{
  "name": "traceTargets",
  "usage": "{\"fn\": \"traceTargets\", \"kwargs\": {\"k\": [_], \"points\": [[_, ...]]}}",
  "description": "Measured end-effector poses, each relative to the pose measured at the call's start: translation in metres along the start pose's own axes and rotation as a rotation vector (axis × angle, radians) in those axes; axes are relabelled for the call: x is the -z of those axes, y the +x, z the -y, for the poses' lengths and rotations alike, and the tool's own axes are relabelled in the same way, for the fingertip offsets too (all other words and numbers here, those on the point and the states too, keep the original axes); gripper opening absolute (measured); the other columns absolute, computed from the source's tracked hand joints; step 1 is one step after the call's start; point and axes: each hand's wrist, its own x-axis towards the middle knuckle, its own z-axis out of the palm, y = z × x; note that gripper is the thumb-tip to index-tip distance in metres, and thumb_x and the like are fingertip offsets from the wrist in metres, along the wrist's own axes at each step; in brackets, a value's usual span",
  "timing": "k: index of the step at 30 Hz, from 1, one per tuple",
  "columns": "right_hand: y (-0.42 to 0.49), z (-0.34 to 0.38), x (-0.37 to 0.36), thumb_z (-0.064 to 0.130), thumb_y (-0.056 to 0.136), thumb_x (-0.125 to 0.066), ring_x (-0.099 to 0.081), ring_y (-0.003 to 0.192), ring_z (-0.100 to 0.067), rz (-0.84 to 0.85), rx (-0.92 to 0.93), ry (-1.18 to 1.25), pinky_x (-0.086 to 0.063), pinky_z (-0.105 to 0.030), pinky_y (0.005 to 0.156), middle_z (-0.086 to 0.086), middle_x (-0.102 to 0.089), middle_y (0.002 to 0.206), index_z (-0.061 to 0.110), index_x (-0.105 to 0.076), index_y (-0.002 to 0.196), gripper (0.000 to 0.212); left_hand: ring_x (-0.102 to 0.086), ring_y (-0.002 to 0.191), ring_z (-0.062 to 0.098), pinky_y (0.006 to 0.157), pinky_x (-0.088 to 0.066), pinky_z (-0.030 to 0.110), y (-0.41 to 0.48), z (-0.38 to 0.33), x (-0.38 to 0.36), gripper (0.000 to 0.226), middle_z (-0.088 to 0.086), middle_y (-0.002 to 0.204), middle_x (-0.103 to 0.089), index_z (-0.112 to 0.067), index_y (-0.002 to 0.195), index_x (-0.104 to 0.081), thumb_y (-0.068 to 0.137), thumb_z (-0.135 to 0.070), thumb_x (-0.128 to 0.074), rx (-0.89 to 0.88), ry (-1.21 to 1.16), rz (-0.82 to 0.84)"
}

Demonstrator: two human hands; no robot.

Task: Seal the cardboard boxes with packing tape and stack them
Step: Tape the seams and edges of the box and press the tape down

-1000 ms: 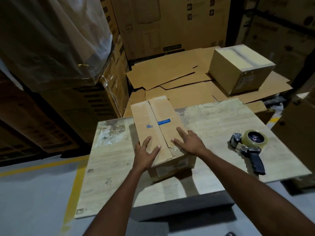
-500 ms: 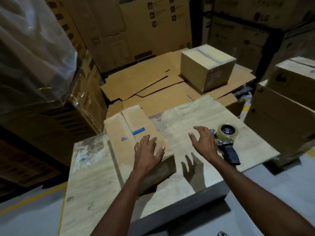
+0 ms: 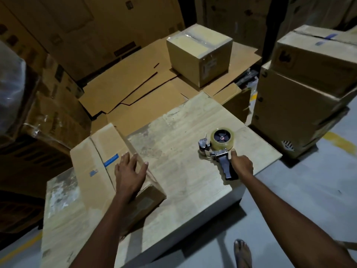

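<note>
Left hand: our left hand (image 3: 130,175) lies flat on top of the box (image 3: 100,151), fingers straight and spread, near its front right corner.
Right hand: our right hand (image 3: 241,166) is wrapped round the dark handle of the tape dispenser (image 3: 217,151), with the thumb stretched up against its metal frame.
Box: it sits on the left part of the worktop (image 3: 183,176) with both top flaps folded down. We see the seam between them as a dark line, and a blue label just right of it.
Tape dispenser: it lies on its side on the right part of the worktop, well apart from the box. Its roll of tape (image 3: 222,139) points away from us.
Taped box: beyond the worktop we see a taped box (image 3: 199,53) standing on flat cardboard sheets (image 3: 135,89), with shiny tape across its top.
Cartons: larger cartons (image 3: 301,89) are stacked on the floor (image 3: 309,190) to the right.
Foot: our foot (image 3: 242,252) shows at the bottom edge.
</note>
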Motion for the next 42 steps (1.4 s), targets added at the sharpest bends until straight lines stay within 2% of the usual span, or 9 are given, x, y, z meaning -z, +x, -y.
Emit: {"fn": "traceTargets", "kwargs": {"k": [4, 8, 17, 20, 23, 27, 34, 39, 42], "points": [[0.012, -0.001, -0.005, 0.060, 0.106, -0.035, -0.062, 0.110, -0.039, 0.223, -0.099, 0.179, -0.046, -0.040, 0.087, -0.025, -0.064, 0.128, -0.003, -0.062, 0.128, 0.073, -0.017, 0.155, 0.020, 0.126, -0.011, 0.052, 0.000, -0.002, -0.002, 0.070, 0.003, 0.167, -0.028, -0.024, 0.150, -0.048, 0.095, -0.066, -0.038, 0.021, -0.009, -0.013], [0.025, -0.002, -0.012, 0.063, 0.103, -0.040, -0.060, 0.069, -0.033, 0.684, -0.265, 0.538, -0.051, -0.041, 0.063, -0.020, -0.063, 0.084, -0.004, -0.062, 0.124, 0.075, -0.020, 0.154, 0.021, 0.126, -0.013, 0.053, 0.000, -0.004, -0.002, 0.066, 0.002, 0.166, -0.029, -0.025, 0.149, -0.050, 0.096, -0.062, -0.040, 0.039, -0.008, -0.024], [0.019, -0.001, -0.020, 0.067, 0.095, -0.053, -0.062, 0.079, -0.032, 0.984, -0.348, 0.917, -0.055, -0.041, 0.072, -0.017, -0.062, 0.090, 0.000, -0.066, 0.107, 0.069, -0.016, 0.156, 0.019, 0.127, -0.010, 0.051, -0.003, -0.002, -0.001, 0.069, -0.003, 0.168, -0.023, -0.028, 0.152, -0.045, 0.095, -0.065, -0.033, 0.044, -0.047, -0.001], [0.009, 0.001, -0.022, 0.063, 0.095, -0.057, -0.068, 0.084, -0.037, 0.974, -0.414, 1.015, -0.060, -0.046, 0.080, -0.020, -0.064, 0.093, -0.002, -0.067, 0.100, 0.066, -0.012, 0.157, 0.018, 0.127, -0.009, 0.050, -0.003, 0.001, 0.001, 0.069, -0.002, 0.170, -0.018, -0.030, 0.155, -0.039, 0.099, -0.068, -0.030, 0.019, -0.021, 0.022], [-0.003, 0.013, -0.024, 0.059, 0.092, -0.055, -0.061, 0.066, -0.025, 0.983, -0.380, 1.044, -0.055, -0.032, 0.057, -0.016, -0.062, 0.089, 0.000, -0.063, 0.108, 0.062, -0.006, 0.157, 0.014, 0.127, -0.006, 0.048, -0.004, 0.002, 0.004, 0.073, -0.002, 0.171, -0.012, -0.031, 0.159, -0.031, 0.100, -0.071, -0.019, 0.011, -0.009, 0.064], [-0.014, 0.019, -0.033, 0.064, 0.098, -0.044, -0.054, 0.053, -0.018, 0.973, -0.419, 1.049, -0.048, -0.027, 0.049, -0.008, -0.058, 0.075, -0.003, -0.063, 0.110, 0.071, -0.001, 0.158, 0.014, 0.126, -0.008, 0.047, -0.003, 0.006, 0.011, 0.082, -0.003, 0.172, -0.005, -0.030, 0.162, -0.024, 0.096, -0.074, -0.005, -0.028, 0.049, 0.125], [-0.050, 0.052, -0.048, 0.071, 0.096, -0.046, -0.052, 0.052, -0.019, 0.902, -0.242, 0.824, -0.045, -0.028, 0.047, -0.008, -0.054, 0.071, 0.005, -0.063, 0.089, 0.069, -0.033, 0.147, 0.019, 0.117, -0.023, 0.045, 0.015, 0.050, 0.043, 0.063, -0.003, 0.161, -0.040, -0.029, 0.149, -0.051, 0.103, -0.062, -0.024, -0.203, 0.006, 0.135], [-0.100, 0.093, -0.062, 0.059, 0.102, -0.047, -0.058, 0.068, -0.028, 0.892, -0.064, 0.634, -0.047, -0.035, 0.057, -0.015, -0.059, 0.081, 0.003, -0.064, 0.102, 0.059, -0.040, 0.140, 0.019, 0.110, -0.026, 0.041, 0.032, 0.105, 0.066, 0.060, 0.002, 0.151, -0.051, -0.025, 0.138, -0.061, 0.102, -0.058, -0.027, -0.256, 0.047, 0.061], [-0.129, 0.115, -0.081, 0.057, 0.103, -0.045, -0.052, 0.060, -0.024, 0.815, 0.030, 0.529, -0.041, -0.033, 0.054, -0.012, -0.056, 0.075, 0.004, -0.063, 0.108, 0.056, -0.037, 0.141, 0.019, 0.112, -0.025, 0.041, 0.051, 0.137, 0.077, 0.057, 0.003, 0.154, -0.048, -0.024, 0.142, -0.058, 0.102, -0.054, -0.033, -0.231, 0.064, 0.040]]}}
